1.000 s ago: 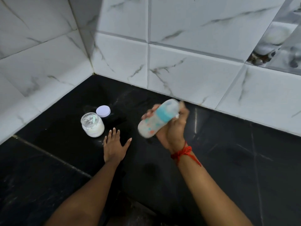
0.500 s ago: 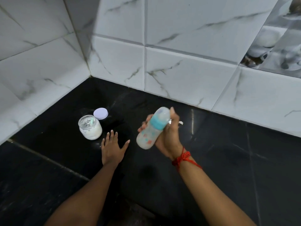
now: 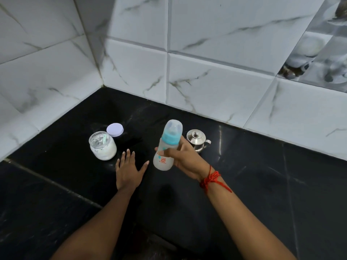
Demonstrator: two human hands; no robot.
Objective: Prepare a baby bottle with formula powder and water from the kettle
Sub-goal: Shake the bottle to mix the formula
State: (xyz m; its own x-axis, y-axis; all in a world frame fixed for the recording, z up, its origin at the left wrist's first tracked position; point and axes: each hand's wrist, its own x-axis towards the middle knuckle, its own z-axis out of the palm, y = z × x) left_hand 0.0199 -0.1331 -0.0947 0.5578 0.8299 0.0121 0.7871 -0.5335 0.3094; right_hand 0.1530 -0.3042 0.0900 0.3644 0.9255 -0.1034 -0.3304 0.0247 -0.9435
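My right hand (image 3: 185, 158) grips a baby bottle (image 3: 167, 147) around its middle, holding it almost upright above the black counter (image 3: 262, 184). The bottle has a teal collar, a clear cap over the teat and milky white liquid inside. My left hand (image 3: 127, 170) rests flat on the counter with straight, spread fingers, just left of the bottle. An open glass jar of white formula powder (image 3: 102, 145) stands left of that hand, its white lid (image 3: 115, 129) lying behind it. A small steel kettle (image 3: 197, 141) sits behind my right hand, partly hidden by it.
White marbled wall tiles (image 3: 216, 76) close off the counter at the back and on the left, meeting in a corner. A patterned decorative tile (image 3: 323, 53) is at the upper right. Bare black counter stretches to the right and toward me.
The bottle has swung from a steep tilt to nearly upright in my right hand, uncovering the kettle behind it. My left hand stays flat on the counter.
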